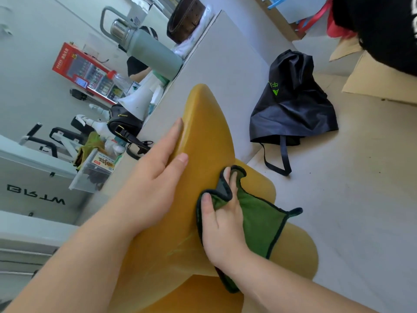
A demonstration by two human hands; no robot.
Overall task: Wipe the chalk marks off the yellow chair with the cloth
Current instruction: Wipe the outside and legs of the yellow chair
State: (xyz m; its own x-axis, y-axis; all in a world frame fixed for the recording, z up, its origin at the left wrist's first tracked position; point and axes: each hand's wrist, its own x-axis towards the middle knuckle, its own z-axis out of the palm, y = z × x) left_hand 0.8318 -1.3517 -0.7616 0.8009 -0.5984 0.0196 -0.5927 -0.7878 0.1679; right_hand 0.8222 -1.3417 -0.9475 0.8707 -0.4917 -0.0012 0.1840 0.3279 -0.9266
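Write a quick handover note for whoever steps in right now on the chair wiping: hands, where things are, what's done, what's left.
Left hand: bare, flat on the rounded yellow plastic chair back, steadying its edge.
Right hand: gripping the green cloth with dark trim, pressed against the chair back.
Done: wiping is under way; the upper back looks clean.
Left: faint pale chalk streaks remain beside the right hand, low on the back. Wipe those, then check the seat, mostly hidden here.

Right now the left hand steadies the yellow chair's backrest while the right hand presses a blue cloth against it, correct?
Not quite: the cloth is green with a dark edge, not blue, as the head view shows. The rest holds: the left hand steadies the yellow chair while the right hand presses the cloth against it.
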